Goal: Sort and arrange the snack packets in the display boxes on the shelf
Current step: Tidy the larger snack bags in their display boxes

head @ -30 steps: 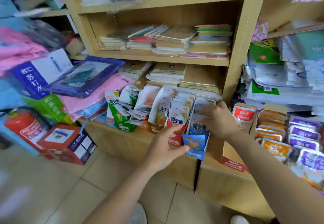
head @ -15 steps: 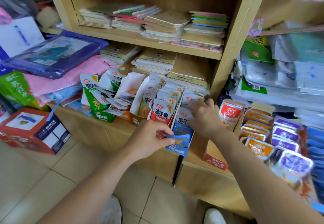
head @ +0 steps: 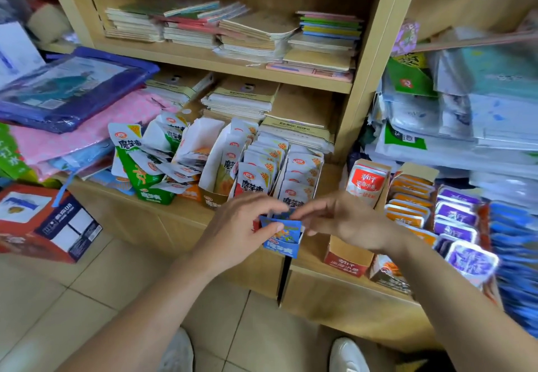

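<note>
Blue cardboard forms the display box at the front edge of a wooden shelf, with white snack packets standing upright in a row inside, faces forward for shoppers. The left hand pinches its front lip, probably to steady it. The right hand reaches its fingers toward the foremost packet; whether they grip it cannot be told.

The front display box is blue with an orange picture. Its packets are white with red logos and black characters. A loose packet is green and white. Orange tubs sit beside purple tubs. The cloth is pink with pale dots
</note>
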The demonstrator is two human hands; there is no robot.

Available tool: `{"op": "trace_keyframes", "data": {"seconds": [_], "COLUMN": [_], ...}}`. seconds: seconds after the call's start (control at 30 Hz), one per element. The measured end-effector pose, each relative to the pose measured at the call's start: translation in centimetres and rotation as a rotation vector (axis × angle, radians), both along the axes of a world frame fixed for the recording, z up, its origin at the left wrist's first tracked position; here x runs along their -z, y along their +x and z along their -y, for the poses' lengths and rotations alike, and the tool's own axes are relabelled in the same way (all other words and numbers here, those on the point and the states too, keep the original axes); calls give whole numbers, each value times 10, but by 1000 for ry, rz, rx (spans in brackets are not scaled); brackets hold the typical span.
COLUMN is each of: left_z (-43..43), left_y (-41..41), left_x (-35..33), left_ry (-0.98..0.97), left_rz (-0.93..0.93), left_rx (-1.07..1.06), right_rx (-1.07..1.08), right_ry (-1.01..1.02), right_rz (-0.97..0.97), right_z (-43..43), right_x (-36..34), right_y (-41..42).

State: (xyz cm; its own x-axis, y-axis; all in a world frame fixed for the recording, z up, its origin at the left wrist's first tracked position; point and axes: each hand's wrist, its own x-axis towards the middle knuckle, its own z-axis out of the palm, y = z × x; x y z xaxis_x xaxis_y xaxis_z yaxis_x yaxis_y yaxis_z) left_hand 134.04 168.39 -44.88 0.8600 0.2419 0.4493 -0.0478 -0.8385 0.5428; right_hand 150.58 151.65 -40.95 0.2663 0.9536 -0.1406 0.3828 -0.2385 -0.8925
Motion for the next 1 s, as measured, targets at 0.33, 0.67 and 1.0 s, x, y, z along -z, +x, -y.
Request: {"op": "trace_keyframes", "data": {"seconds": [0.33,0.67,1.0], "left_z": [-10,-12,-11], "left_y": [4,4,3], "left_x": [-6,-2,-2], "left_ry": [-49,-72,-57], "left_rz": [-104,-102,-118], "left_rx": [62,67,56], "right_rx": [260,306,359], "right_ry": [-177,-229,-239], "right_rz": [1137,1034,1093], "right_z": [-50,-59,-59], "right_x": [39,31,30], "right_y": [21,19,18]}}
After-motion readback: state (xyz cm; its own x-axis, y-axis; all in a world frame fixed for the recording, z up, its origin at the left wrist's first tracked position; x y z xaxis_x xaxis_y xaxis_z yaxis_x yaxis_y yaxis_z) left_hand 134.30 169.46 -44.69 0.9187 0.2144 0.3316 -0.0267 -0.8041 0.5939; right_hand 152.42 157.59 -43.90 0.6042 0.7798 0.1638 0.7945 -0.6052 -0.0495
